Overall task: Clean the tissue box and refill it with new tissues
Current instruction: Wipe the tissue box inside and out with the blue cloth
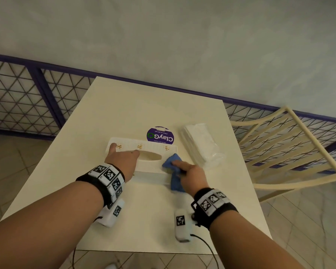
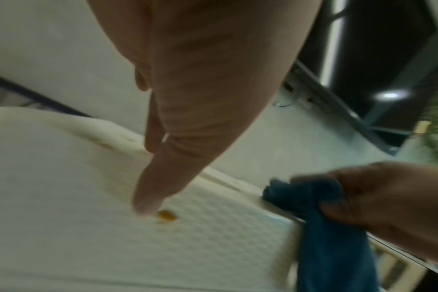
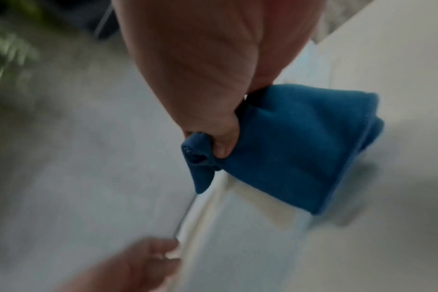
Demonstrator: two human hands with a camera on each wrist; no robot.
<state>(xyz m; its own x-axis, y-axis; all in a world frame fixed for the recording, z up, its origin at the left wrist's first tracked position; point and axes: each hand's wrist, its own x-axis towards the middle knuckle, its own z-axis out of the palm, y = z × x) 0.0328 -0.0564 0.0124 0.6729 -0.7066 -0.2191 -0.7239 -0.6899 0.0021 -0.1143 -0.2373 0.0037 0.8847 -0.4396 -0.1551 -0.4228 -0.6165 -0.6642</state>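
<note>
I see the white woven-textured rectangular tissue box (image 1: 144, 155) lying at the middle of the cream table (image 1: 124, 105), its long axis running from nine to three o'clock, with the oval slot facing up. My left hand (image 1: 122, 159) lies flat with straight fingers on the nine o'clock end, pinning the box. My right hand (image 1: 190, 173) has its fingers curled round a bunched blue microfibre cloth (image 1: 172, 165), which touches the box top at the three o'clock end. I judge the next wipe runs along that long axis toward nine o'clock, so the right hand is the nearer one. The clear-wrapped pack of white tissues (image 1: 201, 144) waits unopened just beside the box, at its two o'clock.
</note>
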